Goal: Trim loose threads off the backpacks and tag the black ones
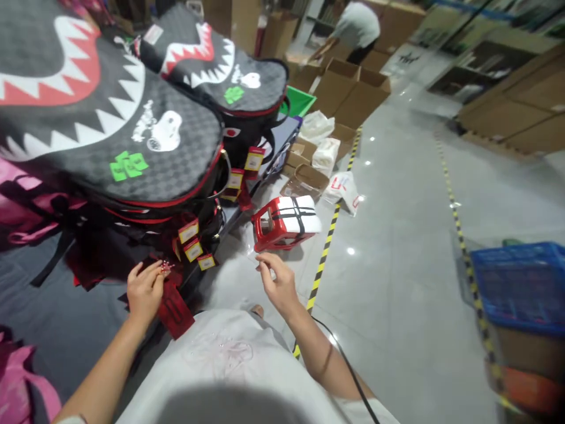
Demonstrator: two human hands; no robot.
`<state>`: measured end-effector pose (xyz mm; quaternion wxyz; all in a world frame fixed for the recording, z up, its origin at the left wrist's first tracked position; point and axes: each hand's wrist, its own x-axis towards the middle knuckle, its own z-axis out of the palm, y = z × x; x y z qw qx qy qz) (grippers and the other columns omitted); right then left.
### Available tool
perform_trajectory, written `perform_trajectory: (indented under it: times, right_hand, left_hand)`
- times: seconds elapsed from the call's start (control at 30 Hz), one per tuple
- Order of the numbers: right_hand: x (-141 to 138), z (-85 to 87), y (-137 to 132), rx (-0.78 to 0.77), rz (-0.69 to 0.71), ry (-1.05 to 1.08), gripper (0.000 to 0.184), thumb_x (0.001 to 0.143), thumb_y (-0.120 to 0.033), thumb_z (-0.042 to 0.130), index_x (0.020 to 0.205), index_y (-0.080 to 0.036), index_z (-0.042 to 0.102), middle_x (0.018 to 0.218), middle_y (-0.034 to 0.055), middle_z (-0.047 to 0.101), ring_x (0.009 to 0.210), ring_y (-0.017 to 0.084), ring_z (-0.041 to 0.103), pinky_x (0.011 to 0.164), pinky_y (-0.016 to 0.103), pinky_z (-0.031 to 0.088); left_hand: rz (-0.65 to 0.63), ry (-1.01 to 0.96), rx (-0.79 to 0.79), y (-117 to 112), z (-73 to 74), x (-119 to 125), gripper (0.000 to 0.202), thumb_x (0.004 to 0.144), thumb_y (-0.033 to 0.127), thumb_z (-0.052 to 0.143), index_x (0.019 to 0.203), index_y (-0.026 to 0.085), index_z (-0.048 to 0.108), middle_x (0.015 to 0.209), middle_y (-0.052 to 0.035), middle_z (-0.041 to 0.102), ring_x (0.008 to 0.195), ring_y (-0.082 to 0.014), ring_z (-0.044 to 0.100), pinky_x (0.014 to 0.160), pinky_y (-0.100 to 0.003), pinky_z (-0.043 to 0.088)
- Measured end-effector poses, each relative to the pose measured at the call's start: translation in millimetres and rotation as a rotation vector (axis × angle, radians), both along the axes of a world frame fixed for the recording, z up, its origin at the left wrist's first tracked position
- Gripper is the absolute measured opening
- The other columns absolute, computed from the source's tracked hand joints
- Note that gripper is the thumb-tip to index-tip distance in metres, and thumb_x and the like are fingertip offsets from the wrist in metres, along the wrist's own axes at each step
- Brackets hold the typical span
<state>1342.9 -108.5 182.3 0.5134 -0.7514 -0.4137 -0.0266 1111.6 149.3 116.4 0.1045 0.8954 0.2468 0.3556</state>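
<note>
Glossy floor (397, 265) right of the near backpack (176, 141); left hand (145, 288) at its near side, pinching small red-and-white bits (166, 267); right hand (279, 284) to its right, fingers curled, cannot tell if gripping; yellow-and-red tags (193, 251) at its lower edge; red-and-white stool (286, 219) right of it

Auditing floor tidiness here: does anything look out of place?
Yes: a crumpled white bag with red markings lies on the floor across the black-and-yellow striped tape, hiding part of it. It looks like stray packaging left over a marked line.
</note>
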Motion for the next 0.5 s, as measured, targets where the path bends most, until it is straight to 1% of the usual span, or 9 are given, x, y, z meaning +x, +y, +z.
perform_trajectory:
  times: [0.07,0.1,0.17,0.23,0.3,0.37,0.4,0.43,0.5]
  right_hand:
    - [18,-1.5,-33,-0.005,0.042,0.039,0.02,0.095,-0.021,0.046,0.099,-0.02,0.065,0.095,0.0077,0.069,0.084,0.018,0.067,0.079,0.033,0.054]
    - [29,-1.9,-52,-0.011,0.065,0.071,0.02,0.095,-0.022,0.046,0.1,-0.02,0.065,0.095,0.0075,0.069,0.083,0.018,0.067,0.078,0.033,0.054]
    - [51,-2.0,-89,-0.032,0.118,0.149,0.018,0.094,-0.025,0.05,0.102,-0.02,0.066,0.092,0.0064,0.07,0.081,0.017,0.066,0.075,0.031,0.053]
    - [75,-1.2,-125,-0.058,0.175,0.23,0.02,0.09,-0.027,0.058,0.107,-0.02,0.066,0.088,0.0043,0.069,0.075,0.016,0.064,0.072,0.029,0.052]
    - [103,-0.1,-156,-0.088,0.197,0.33,0.027,0.085,-0.029,0.064,0.111,-0.02,0.065,0.08,0.0007,0.066,0.065,0.013,0.059,0.065,0.026,0.05]
    - [133,0.9,-184,-0.086,0.144,0.419,0.033,0.081,-0.03,0.068,0.112,-0.02,0.065,0.074,-0.0022,0.062,0.059,0.011,0.053,0.059,0.024,0.046]
    - [149,1.3,-196,-0.069,0.102,0.439,0.034,0.079,-0.031,0.07,0.111,-0.019,0.065,0.074,-0.0023,0.062,0.059,0.011,0.052,0.058,0.023,0.045]
    - [165,1.6,-209,-0.048,0.059,0.435,0.032,0.079,-0.032,0.07,0.108,-0.019,0.066,0.076,-0.0017,0.061,0.061,0.011,0.052,0.059,0.023,0.045]
    - [198,2.4,-234,-0.027,-0.003,0.372,0.02,0.082,-0.033,0.067,0.096,-0.019,0.068,0.079,0.0001,0.062,0.067,0.013,0.055,0.063,0.024,0.045]
  left_hand:
    - [-0.102,-0.033,0.023,-53,20.8,39,0.021,0.091,0.019,0.052,0.086,0.021,0.072,0.095,-0.0033,0.077,0.097,-0.021,0.072,0.104,-0.045,0.042]
    - [-0.145,-0.043,0.016,-80,27.8,62,0.021,0.091,0.019,0.052,0.087,0.022,0.072,0.096,-0.0028,0.077,0.098,-0.0208,0.071,0.103,-0.045,0.042]
    - [-0.219,-0.054,-0.029,-136,34.9,114,0.02,0.092,0.019,0.053,0.088,0.022,0.073,0.099,-0.0023,0.077,0.098,-0.0199,0.071,0.102,-0.044,0.043]
    - [-0.282,-0.066,-0.104,-189,35.2,168,0.02,0.092,0.02,0.054,0.098,0.023,0.072,0.099,-0.0013,0.077,0.095,-0.0184,0.071,0.101,-0.043,0.044]
    - [-0.342,-0.072,-0.187,-239,33.3,220,0.031,0.092,0.022,0.054,0.121,0.024,0.065,0.091,0.0008,0.077,0.089,-0.0169,0.07,0.101,-0.041,0.045]
    - [-0.412,-0.068,-0.25,-285,32.7,268,0.051,0.092,0.021,0.053,0.142,0.024,0.048,0.084,0.0026,0.076,0.086,-0.0162,0.069,0.101,-0.04,0.045]
    - [-0.456,-0.06,-0.269,-306,33.1,290,0.058,0.091,0.019,0.051,0.148,0.023,0.04,0.084,0.0027,0.076,0.086,-0.0161,0.068,0.101,-0.04,0.045]
    - [-0.507,-0.054,-0.279,-325,33.7,312,0.063,0.091,0.017,0.049,0.151,0.024,0.034,0.086,0.0019,0.076,0.087,-0.0161,0.067,0.101,-0.039,0.045]
    - [-0.62,-0.056,-0.285,-358,34.0,355,0.069,0.089,0.014,0.046,0.154,0.024,0.026,0.09,0.0001,0.074,0.088,-0.0162,0.066,0.099,-0.039,0.045]
